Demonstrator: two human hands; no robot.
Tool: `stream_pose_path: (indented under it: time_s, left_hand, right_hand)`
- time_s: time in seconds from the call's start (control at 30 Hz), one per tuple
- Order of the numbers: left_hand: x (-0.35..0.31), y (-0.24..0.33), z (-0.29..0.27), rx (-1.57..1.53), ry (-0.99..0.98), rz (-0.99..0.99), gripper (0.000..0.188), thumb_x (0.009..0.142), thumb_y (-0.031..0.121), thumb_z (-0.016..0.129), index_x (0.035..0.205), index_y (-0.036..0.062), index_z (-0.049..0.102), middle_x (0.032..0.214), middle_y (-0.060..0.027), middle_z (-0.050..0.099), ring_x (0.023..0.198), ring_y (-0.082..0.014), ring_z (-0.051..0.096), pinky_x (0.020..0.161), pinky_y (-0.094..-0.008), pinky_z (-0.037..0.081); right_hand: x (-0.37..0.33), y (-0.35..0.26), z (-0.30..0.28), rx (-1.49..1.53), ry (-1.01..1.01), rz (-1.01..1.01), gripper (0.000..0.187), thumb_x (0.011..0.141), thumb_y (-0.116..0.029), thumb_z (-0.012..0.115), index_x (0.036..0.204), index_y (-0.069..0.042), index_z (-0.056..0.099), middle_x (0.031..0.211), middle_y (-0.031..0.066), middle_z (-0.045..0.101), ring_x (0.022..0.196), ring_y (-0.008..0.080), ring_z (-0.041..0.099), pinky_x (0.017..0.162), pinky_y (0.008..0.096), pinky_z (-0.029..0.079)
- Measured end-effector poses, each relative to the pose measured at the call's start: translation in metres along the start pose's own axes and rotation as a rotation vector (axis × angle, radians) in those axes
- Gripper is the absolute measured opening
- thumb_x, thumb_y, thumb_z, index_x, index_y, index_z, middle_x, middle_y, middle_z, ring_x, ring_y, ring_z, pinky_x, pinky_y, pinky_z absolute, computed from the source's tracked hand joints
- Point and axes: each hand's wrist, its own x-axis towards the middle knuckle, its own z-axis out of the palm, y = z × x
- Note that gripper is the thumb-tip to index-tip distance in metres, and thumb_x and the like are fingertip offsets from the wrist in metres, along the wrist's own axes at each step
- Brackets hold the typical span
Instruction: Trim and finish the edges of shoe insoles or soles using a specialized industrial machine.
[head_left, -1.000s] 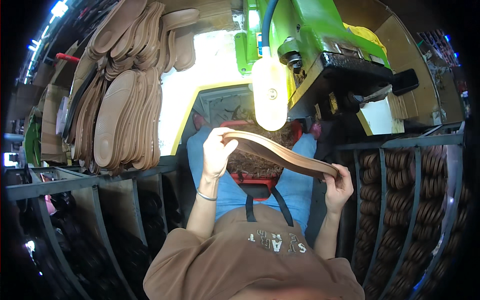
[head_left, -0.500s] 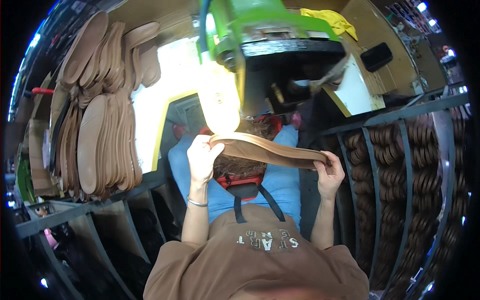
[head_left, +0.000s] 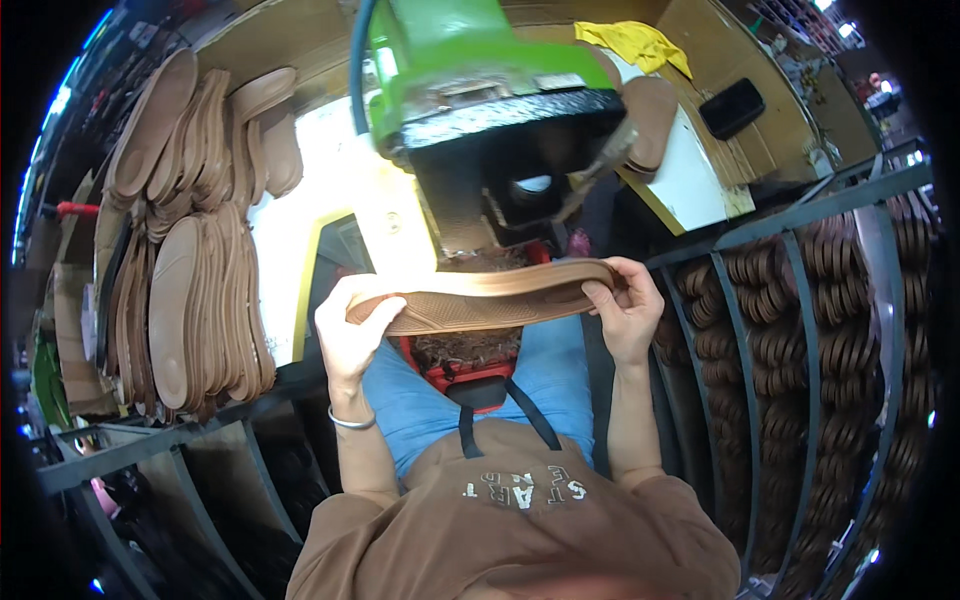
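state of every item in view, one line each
shoe sole: held by both ends
left hand: pinching its left end
right hand: pinching its right end
sole pile: stacked at left
yellow cloth: crumpled
black phone-like object: lying flat
red tub: holding brown scraps
green machine: cannot tell whether running

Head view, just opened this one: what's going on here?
The left hand and right hand hold a brown shoe sole by its opposite ends, in front of a green machine. Similar soles are stacked to the left, and a red bin holding brown scraps sits between the person's legs.
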Motion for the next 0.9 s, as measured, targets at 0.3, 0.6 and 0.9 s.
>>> stream_pose_path:
  time_s: [0.3, 0.6, 0.9]
  left_hand:
    - [-0.001, -0.020, -0.043, -0.088, 0.122, 0.026, 0.028, 0.068, -0.003, 0.073, 0.094, -0.0053, 0.062, 0.085, -0.0101, 0.066, 0.078, -0.0144, 0.062, 0.073, -0.0250, 0.050]
    - [-0.060, -0.059, -0.090, -0.200, 0.270, -0.146, 0.023, 0.072, 0.004, 0.069, 0.092, -0.0022, 0.060, 0.085, -0.0072, 0.063, 0.078, -0.0125, 0.059, 0.073, -0.0244, 0.046]
    - [-0.072, -0.003, -0.143, 0.887, 0.743, 0.416, 0.025, 0.084, 0.010, 0.064, 0.105, -0.0017, 0.059, 0.110, -0.0165, 0.058, 0.103, -0.0280, 0.056, 0.090, -0.0381, 0.045]
  right_hand:
    - [0.027, 0.003, 0.045, 0.133, -0.143, 0.219, 0.024, 0.076, -0.010, 0.074, 0.091, 0.002, 0.059, 0.075, 0.0035, 0.059, 0.055, 0.0028, 0.051, 0.038, 0.0147, 0.037]
    - [0.013, -0.015, 0.106, 0.247, -0.207, 0.333, 0.033, 0.071, 0.002, 0.073, 0.090, 0.001, 0.046, 0.077, 0.0107, 0.061, 0.053, 0.0073, 0.055, 0.037, 0.0152, 0.038]
    - [0.026, -0.024, -0.044, -0.129, -0.233, 0.248, 0.025, 0.085, -0.006, 0.060, 0.108, 0.004, 0.060, 0.094, 0.0083, 0.065, 0.081, 0.0098, 0.060, 0.073, 0.0217, 0.048]
